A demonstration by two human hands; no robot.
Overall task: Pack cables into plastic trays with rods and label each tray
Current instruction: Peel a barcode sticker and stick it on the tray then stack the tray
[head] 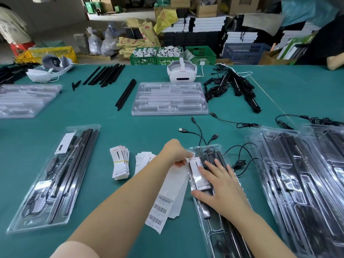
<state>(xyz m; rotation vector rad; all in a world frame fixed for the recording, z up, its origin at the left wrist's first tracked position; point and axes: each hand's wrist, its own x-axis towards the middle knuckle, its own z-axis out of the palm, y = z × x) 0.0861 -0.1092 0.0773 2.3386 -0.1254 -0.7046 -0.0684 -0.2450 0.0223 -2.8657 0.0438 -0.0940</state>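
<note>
Low and right of centre, the right hand (221, 185) lay flat with straight fingers on a label card (197, 175) atop the clear tray (202, 207) of black rods and cable. The left hand (176, 153) pinched the card's upper left corner. A barcode sheet (163, 205) lay just left on the green table (152, 125); a banded label stack (120, 162) sat further left

The counter (104, 116) is covered with teal cloth. Behind its far edge, the grey floor (55, 25) holds green crates (202, 54), a yellow crate (54, 52), a blue crate (243, 53), stacked black-and-white boxes (208, 27), cardboard cartons (206, 10), yellow sacks (165, 17) and clear plastic bags (95, 43). A red stool (19, 47) stands at far left. Lighting is even and diffuse.
</note>
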